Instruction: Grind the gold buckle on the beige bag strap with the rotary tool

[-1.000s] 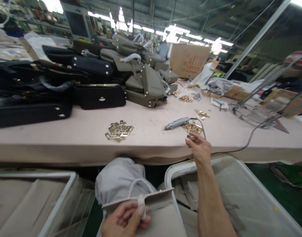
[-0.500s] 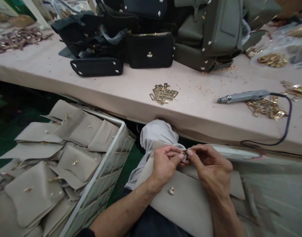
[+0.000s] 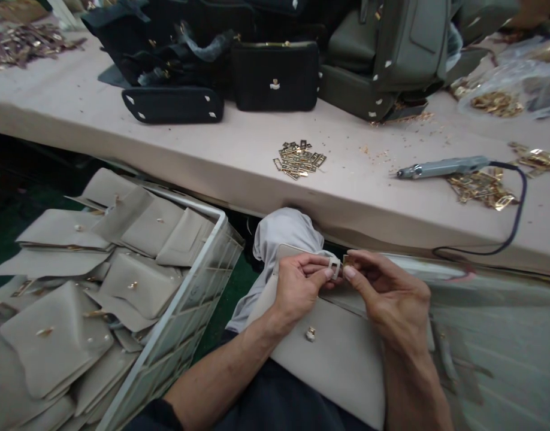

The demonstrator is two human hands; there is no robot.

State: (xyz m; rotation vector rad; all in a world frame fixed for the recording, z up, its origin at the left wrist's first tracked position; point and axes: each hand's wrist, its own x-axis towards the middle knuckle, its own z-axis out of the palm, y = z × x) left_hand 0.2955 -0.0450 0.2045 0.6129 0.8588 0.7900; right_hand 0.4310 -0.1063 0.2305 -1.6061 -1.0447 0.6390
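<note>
A beige bag panel (image 3: 338, 353) lies across my lap, with a small gold turn-lock (image 3: 310, 333) on its face. Above its upper part, my left hand (image 3: 302, 281) pinches a small pale tab with a rectangular slot (image 3: 334, 268) between thumb and fingers. Close beside it, my right hand (image 3: 389, 290) is closed in a pinch on a small brownish-gold piece (image 3: 346, 259), mostly hidden by the fingers. A narrow gap separates the two pieces.
On the table (image 3: 203, 155) are gold rectangular plates (image 3: 299, 159), a grey corded electric screwdriver (image 3: 441, 168) on more gold fittings (image 3: 484, 188), black bags (image 3: 275, 78) and dark olive bags (image 3: 405, 54). A white crate (image 3: 185, 293) of beige bag pieces (image 3: 54, 335) stands left.
My hands have drawn slightly apart, opening a gap between the two pieces. The pale tab has turned so its slot shows. The whole view has shifted a little.
</note>
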